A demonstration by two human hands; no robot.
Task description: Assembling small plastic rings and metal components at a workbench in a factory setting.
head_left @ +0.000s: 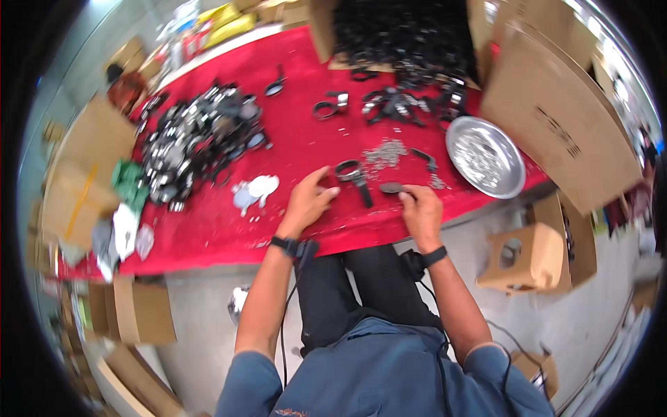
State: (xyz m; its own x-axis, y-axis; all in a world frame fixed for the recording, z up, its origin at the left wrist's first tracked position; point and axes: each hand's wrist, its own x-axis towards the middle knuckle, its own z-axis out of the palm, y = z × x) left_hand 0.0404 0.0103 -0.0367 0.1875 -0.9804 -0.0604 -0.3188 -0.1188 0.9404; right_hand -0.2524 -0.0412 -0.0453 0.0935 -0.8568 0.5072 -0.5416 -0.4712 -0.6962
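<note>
My right hand (422,214) pinches the edge of a dark round disc (391,187) between thumb and fingers, low over the red cloth. Left of the disc lies a dark watch case (349,169), ring-shaped, its black strap (364,193) pointing toward me. My left hand (304,203) rests beside the case, thumb and forefinger apart, with nothing visible between them. Small silvery pieces (385,154) are heaped just beyond the disc. A short black strap piece (424,158) lies right of that heap. White and grey round discs (262,186) are left of my left hand.
A big pile of dark, shiny watch parts (198,142) covers the table's left. At the back, a cardboard box (321,31) spills black pieces (399,104). A metal bowl (517,177) of small shiny parts stands right, before a cardboard flap (556,118). A tan stool (538,257) stands below.
</note>
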